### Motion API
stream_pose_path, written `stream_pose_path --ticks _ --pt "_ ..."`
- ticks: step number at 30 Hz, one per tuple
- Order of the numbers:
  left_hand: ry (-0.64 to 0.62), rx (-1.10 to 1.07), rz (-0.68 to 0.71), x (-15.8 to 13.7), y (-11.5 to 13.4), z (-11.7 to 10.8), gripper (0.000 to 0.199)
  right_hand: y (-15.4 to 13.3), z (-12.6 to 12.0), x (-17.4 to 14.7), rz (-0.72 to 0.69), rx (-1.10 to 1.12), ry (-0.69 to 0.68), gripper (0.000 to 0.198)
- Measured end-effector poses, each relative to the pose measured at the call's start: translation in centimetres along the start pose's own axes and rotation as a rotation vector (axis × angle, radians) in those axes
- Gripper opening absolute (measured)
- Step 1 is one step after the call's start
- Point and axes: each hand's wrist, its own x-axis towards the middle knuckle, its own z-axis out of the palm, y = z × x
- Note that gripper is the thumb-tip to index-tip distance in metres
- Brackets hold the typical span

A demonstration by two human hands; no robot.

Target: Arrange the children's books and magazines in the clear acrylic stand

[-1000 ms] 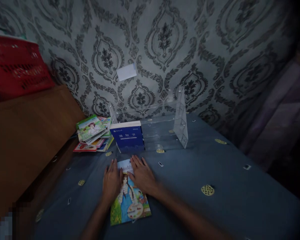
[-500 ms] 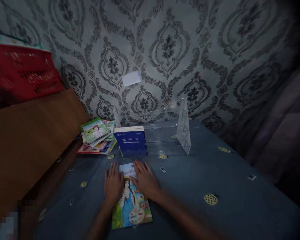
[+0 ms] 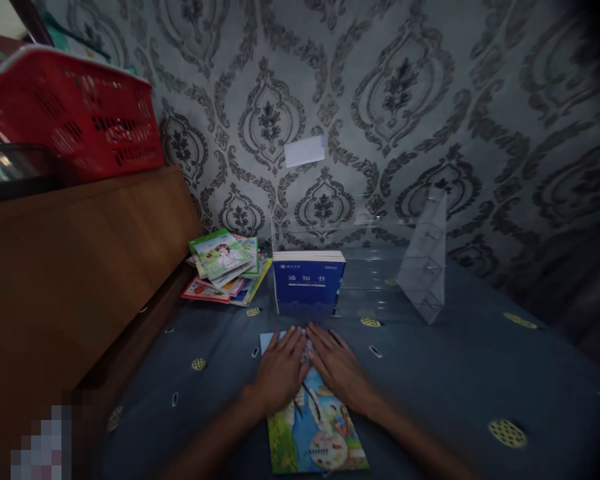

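Observation:
An illustrated book (image 3: pixel 314 427) lies flat on the cloth in front of me, its cover showing a figure in blue overalls. Across its upper part rests my left hand (image 3: pixel 283 367), palm down with fingers stretched out. My right hand (image 3: pixel 337 367) lies flat beside it, its fingertips near the book's top edge, and the two hands nearly touch. Together they hide the cover's title and the figure's head. Just beyond the fingertips, a blue book (image 3: pixel 307 290) stands upright at the left end of a clear plastic rack (image 3: pixel 423 267).
Several thin books (image 3: pixel 225 263) are heaped loosely left of the rack. A red plastic basket (image 3: pixel 95 120) sits on a brown wooden board (image 3: pixel 105 247) at the left. A dark patterned cloth (image 3: pixel 430 393) covers the surface, and patterned wallpaper (image 3: pixel 400 87) rises behind.
My view has turned left, so everything sits further right. My left hand has moved inward from the book's left edge onto its cover, close to my right hand, covering the pictured figure's head.

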Motion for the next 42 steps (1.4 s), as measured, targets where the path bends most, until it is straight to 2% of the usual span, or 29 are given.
stream_pose_path --ticks 6,12,19,24,28,31,36,42 --pt "-0.111 -0.088 0.094 0.5 -0.1 -1.4 0.062 0.5 0.3 -0.1 0.004 0.067 0.071 0.063" --pt "-0.131 -0.136 0.280 0.6 -0.3 -2.3 0.066 0.2 -0.9 0.0 0.078 0.187 0.004 0.065" --pt "-0.174 -0.068 0.492 0.8 0.0 -2.1 0.048 0.1 -1.5 0.3 0.126 0.187 -0.004 0.062" --pt "-0.255 -0.151 0.618 -0.5 1.9 -3.0 0.055 -0.1 -1.5 0.6 0.109 0.154 0.000 0.062" --pt "-0.275 -0.229 0.664 -2.1 3.0 -3.4 0.058 -0.5 -1.6 0.8 0.124 0.150 -0.026 0.064" --pt "-0.318 -0.259 0.697 -2.9 3.4 -3.9 0.053 -0.6 -1.5 0.9 0.144 0.121 -0.065 0.067" --pt "-0.402 -0.310 0.659 -3.9 4.2 -5.2 0.049 -0.7 -1.3 0.7 0.097 0.067 -0.038 0.062" --pt "-0.359 -0.366 0.640 -5.1 4.6 -5.2 0.050 -1.1 -0.8 0.5 0.058 -0.017 -0.010 0.059"
